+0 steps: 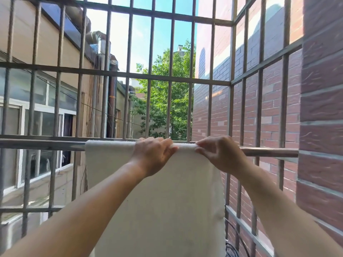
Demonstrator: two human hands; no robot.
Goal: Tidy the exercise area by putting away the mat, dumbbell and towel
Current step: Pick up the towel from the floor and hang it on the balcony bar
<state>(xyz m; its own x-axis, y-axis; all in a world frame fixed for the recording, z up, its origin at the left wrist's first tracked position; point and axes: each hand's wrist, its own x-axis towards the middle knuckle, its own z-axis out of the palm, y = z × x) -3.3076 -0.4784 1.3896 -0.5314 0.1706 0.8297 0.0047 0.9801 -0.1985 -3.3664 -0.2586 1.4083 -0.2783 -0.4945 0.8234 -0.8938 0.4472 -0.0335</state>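
A white towel [167, 201] hangs draped over a horizontal metal rail [46, 144] inside a barred window cage. My left hand [154, 154] grips the towel's top fold on the rail, near its middle. My right hand [220, 154] pinches the same fold at the towel's right end. The towel hangs flat and straight down below both hands. No mat or dumbbell is in view.
Metal bars [148, 75] enclose the space in front, to the left and to the right. A red brick wall [321, 108] stands close on the right. Dark cables [233, 245] lie at the lower right behind the towel. Buildings and a tree lie beyond the bars.
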